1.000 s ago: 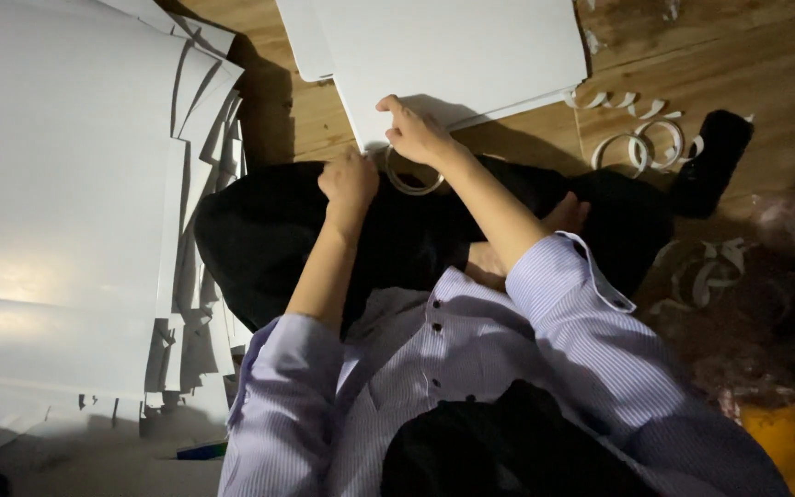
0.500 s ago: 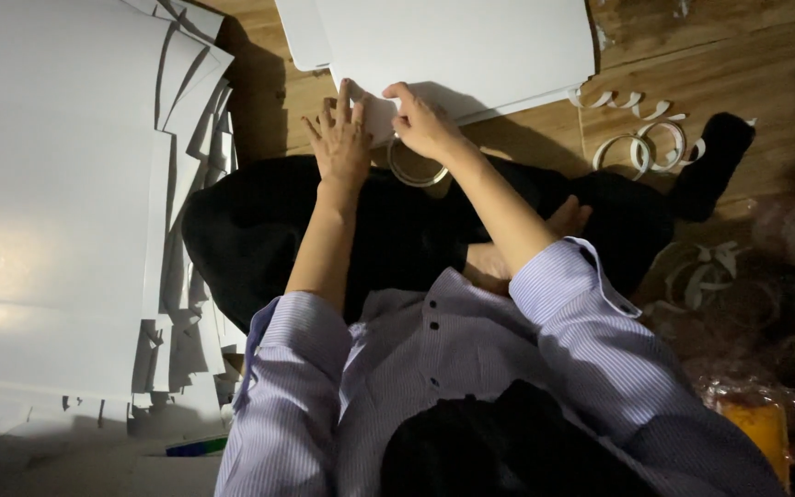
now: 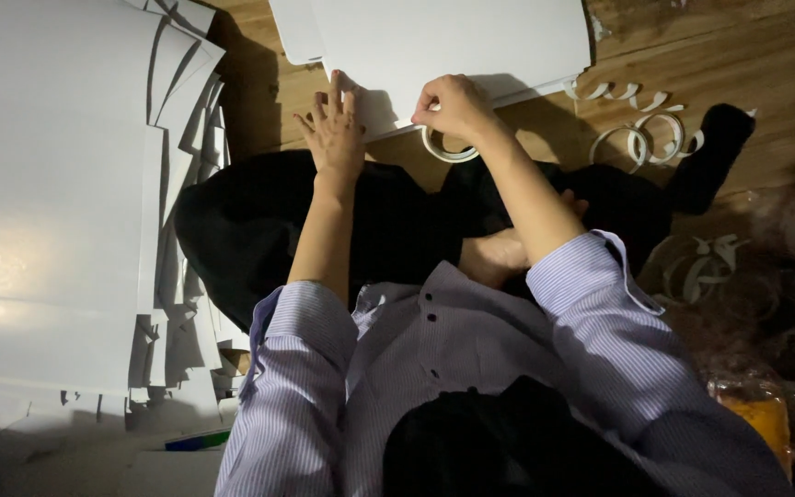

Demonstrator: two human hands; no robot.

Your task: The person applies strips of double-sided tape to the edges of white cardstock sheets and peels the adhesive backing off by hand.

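Pressing flat w/ fingers spread, the left hand (image 3: 335, 129) lies open on the near-left corner of the white card sheet (image 3: 453, 41) at top centre of the frame; it grips nothing, palm down. Just right of it the right hand (image 3: 453, 106) is curled closed at the sheet's near edge, thumb & fingertips pinched together. What exactly is pinched is too small to tell, prob. a tape end. The tape roll (image 3: 445, 147) sits right under that hand, touching it, at the sheet's edge, on the wooden floor (image 3: 738, 64).

Both forearms are bare, w/ striped shirt sleeves (image 3: 287, 387) rolled up, lower centre. Black trousers (image 3: 259, 230) fill mid-frame, and a bare foot (image 3: 494, 258) is tucked under the right forearm.

Left third of frame: big stack of white card sheets (image 3: 48, 202), fanned out, edges notched, well apart from the hands. Upper right: curled white tape-backing strips (image 3: 646, 138) lie loose on the floor beside a black-socked foot (image 3: 710, 147). More curled strips (image 3: 701, 271) at mid right. Lower right corner: an orange packet in clear wrap (image 3: 766, 414), dim.
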